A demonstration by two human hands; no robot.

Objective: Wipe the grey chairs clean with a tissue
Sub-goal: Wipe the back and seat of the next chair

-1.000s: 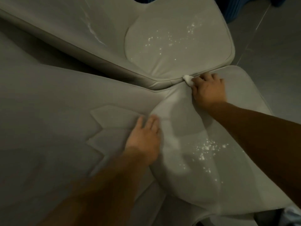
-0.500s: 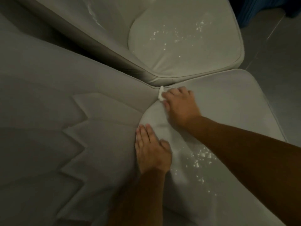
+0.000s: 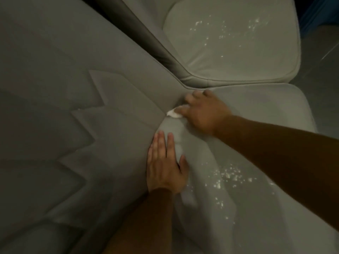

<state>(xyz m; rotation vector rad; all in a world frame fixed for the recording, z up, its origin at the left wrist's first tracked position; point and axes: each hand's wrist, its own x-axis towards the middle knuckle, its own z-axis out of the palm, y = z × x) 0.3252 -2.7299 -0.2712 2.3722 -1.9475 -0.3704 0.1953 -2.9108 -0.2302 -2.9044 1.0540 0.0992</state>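
Observation:
Two grey padded chairs stand side by side. On the near chair's seat [image 3: 271, 114] my right hand [image 3: 205, 112] presses a small white tissue [image 3: 173, 113] into the crease where seat meets backrest [image 3: 73, 107]. My left hand [image 3: 165, 165] lies flat, fingers together, on the seat's edge beside the backrest, holding nothing. White crumbs [image 3: 225, 178] are scattered on the near seat under my right forearm. The far chair's seat [image 3: 238, 57] carries more white specks [image 3: 223, 32].
The near chair's backrest has zigzag stitched panels and fills the left half of the view. A dark gap [image 3: 143, 37] separates the two chairs. Grey tiled floor [image 3: 321, 70] shows at the right, with something blue [image 3: 311, 11] at the top right corner.
My right hand has slid the tissue leftward along the seat's back edge into the crease by the backrest. My left hand shifted along the seat edge, and the view moved closer.

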